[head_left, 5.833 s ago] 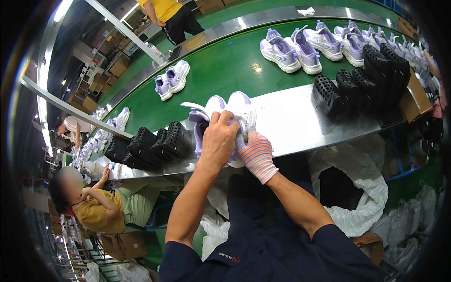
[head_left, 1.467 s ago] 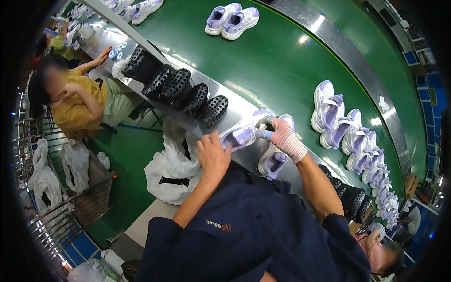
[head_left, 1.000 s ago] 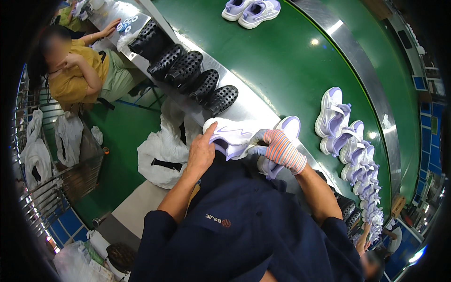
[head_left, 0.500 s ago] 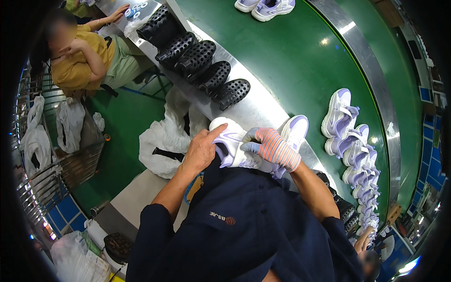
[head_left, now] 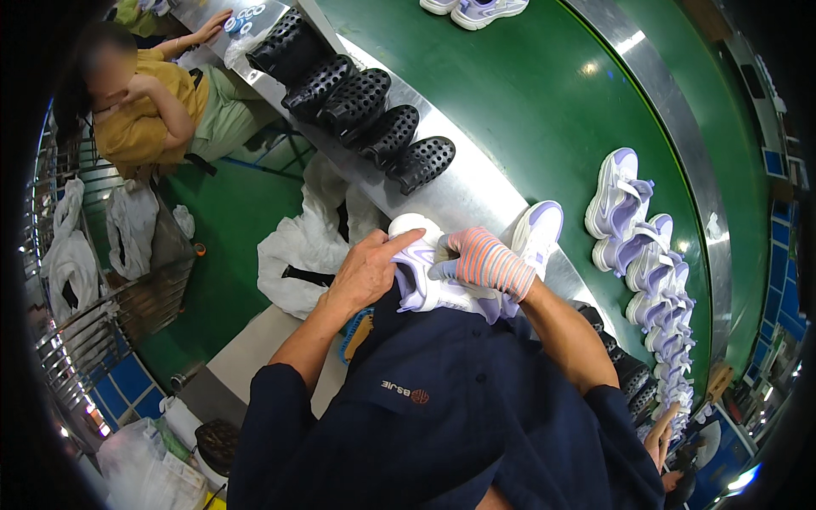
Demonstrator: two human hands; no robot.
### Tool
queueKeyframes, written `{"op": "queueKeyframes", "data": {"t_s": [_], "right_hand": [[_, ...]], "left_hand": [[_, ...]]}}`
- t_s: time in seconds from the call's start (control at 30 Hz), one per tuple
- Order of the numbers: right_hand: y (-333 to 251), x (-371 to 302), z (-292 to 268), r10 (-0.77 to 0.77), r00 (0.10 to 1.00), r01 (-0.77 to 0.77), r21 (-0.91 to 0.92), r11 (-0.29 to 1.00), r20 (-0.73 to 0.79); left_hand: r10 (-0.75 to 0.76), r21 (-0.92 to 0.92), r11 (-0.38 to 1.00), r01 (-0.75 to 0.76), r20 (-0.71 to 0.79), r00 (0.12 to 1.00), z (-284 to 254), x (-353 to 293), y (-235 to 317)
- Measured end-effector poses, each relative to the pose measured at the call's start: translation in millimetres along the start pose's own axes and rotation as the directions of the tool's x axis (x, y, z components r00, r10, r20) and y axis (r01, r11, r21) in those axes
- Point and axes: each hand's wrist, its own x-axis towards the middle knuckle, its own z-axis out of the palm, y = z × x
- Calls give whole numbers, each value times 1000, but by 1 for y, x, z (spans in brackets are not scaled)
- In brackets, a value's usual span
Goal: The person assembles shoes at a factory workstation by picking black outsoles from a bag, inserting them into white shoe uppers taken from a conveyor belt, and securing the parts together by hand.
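Note:
A white and lavender sneaker [head_left: 414, 255] lies held in front of my dark shirt, its white toe pointing away from me. My bare left hand [head_left: 365, 268] grips its left side, index finger stretched across the upper near the toe. On the other side, my right hand [head_left: 486, 262], in a striped knit glove, has its thumb and fingers bent against the sneaker's upper. What those gloved fingertips pinch is too small to make out. Another sneaker of the same kind [head_left: 537, 234] stands just beyond my right hand on the metal ledge [head_left: 476, 191].
Several black perforated shoe-shaped forms [head_left: 421, 163] line the ledge. A long row of sneakers [head_left: 619, 197] stands on the green belt [head_left: 510, 102] to the right. A person in yellow [head_left: 157, 106] sits at far left. White plastic bags [head_left: 297, 255] hang beside a pale board [head_left: 255, 357].
My gloved right hand has shifted slightly over the sneaker, its fingers reaching a little further left. My left hand keeps its hold. The whole view has tilted a bit.

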Motion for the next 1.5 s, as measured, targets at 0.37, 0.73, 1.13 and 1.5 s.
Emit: {"op": "queueKeyframes", "data": {"t_s": [0.37,0.73,1.13,1.5], "right_hand": [[105,-136,14,359,388,-256,275,927,-849],[151,-78,99,565,381,-427,402,810,-732],[148,-56,112,508,388,-349,388,853,-769],[194,-171,62,609,90,-40,608,793,-788]], "left_hand": [[-551,-438,694,571,187,813,42,12,-3],[-535,-458,616,641,353,767,106,51,15],[400,355,747,-561,435,807,111,57,88],[370,629,636,-446,259,892,100,195,108]]}}
